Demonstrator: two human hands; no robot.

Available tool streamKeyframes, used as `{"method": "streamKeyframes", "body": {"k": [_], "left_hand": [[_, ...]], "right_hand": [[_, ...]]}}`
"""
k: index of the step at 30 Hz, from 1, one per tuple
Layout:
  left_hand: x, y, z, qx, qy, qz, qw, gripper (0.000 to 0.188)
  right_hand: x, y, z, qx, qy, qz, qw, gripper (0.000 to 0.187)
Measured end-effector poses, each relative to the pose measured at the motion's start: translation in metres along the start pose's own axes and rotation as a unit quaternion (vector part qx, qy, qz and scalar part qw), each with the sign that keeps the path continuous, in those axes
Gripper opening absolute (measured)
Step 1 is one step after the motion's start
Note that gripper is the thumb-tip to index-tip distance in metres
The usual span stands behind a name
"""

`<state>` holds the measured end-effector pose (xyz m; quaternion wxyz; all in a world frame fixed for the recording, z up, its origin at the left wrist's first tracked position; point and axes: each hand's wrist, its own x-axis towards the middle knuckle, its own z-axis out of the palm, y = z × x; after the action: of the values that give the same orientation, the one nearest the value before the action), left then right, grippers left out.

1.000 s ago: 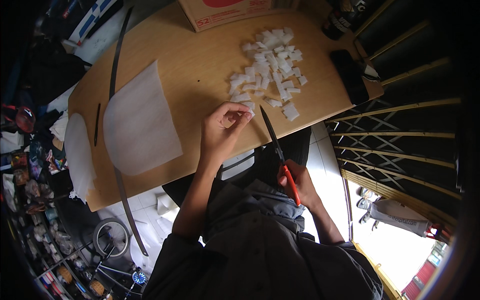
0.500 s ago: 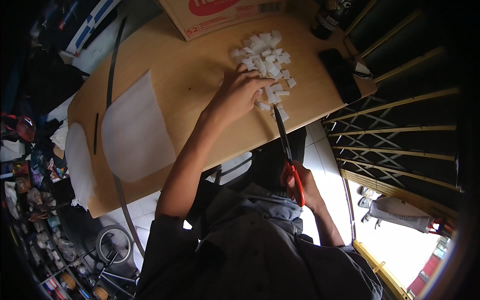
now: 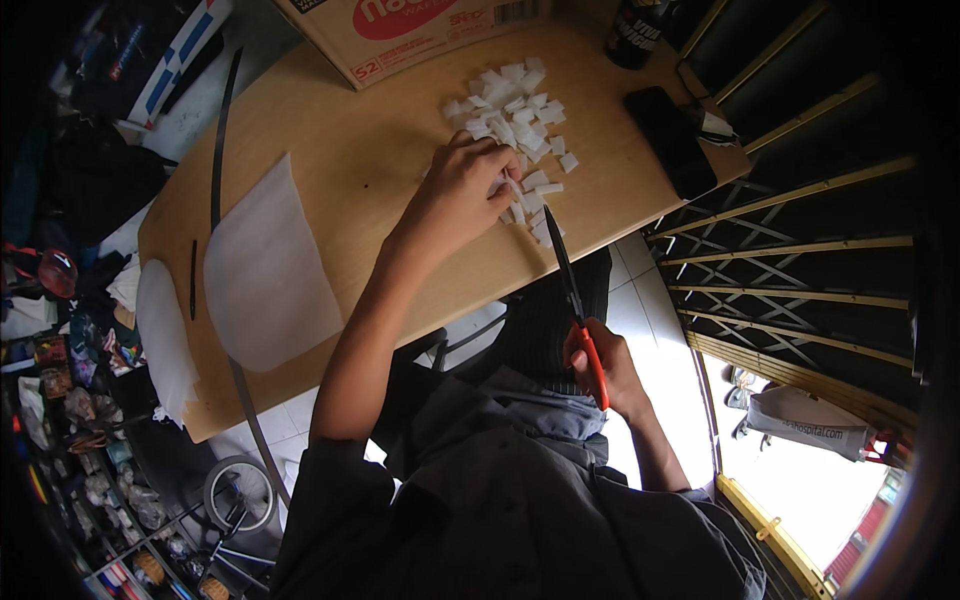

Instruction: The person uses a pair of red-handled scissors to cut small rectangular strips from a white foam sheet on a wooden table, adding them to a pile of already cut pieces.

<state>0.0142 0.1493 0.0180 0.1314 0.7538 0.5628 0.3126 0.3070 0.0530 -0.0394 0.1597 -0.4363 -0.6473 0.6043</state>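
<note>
My left hand (image 3: 462, 185) is over the near side of a heap of small white cut pieces (image 3: 515, 110), its fingers curled in. Some white strips (image 3: 517, 205) show at its fingertips, and it pinches at least one of them. Closed on the red handles of a pair of scissors (image 3: 573, 285), my right hand (image 3: 612, 368) is low, off the table's near edge. The long dark blades point up toward the pieces, and their tips are near a few loose ones. Whether the blades are slightly apart is hard to see.
On the wooden table (image 3: 380, 130) are a large white sheet (image 3: 270, 270), another white sheet (image 3: 165, 330), a thin black stick (image 3: 193, 280), a cardboard box (image 3: 420, 40), a dark bottle (image 3: 638, 35) and a black phone-like slab (image 3: 670, 143). A metal folding gate (image 3: 790, 250) stands at the right.
My left hand's outstretched index finger has curled in, and the fingers have closed on white strips. My right hand and the scissors have hardly moved. The view has shifted slightly.
</note>
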Motion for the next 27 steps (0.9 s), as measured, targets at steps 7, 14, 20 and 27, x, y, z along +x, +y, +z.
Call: {"method": "streamKeyframes", "body": {"k": [7,14,20,27], "left_hand": [[-0.028,0.011,-0.03,-0.308,-0.071,-0.284,0.905,0.015],[-0.044,0.006,-0.035,-0.337,-0.125,-0.314,0.879,0.02],[-0.051,0.008,-0.028,-0.315,-0.133,-0.288,0.895,0.018],[-0.056,0.02,-0.031,-0.28,-0.105,-0.277,0.913,0.022]], "right_hand": [[0.008,-0.001,0.02,-0.088,0.082,-0.074,0.99,0.088],[0.014,-0.013,0.026,-0.134,0.057,-0.083,0.986,0.094],[0.021,-0.01,0.027,-0.129,0.038,-0.11,0.985,0.071],[0.025,0.0,0.03,-0.074,0.063,-0.089,0.991,0.059]]}}
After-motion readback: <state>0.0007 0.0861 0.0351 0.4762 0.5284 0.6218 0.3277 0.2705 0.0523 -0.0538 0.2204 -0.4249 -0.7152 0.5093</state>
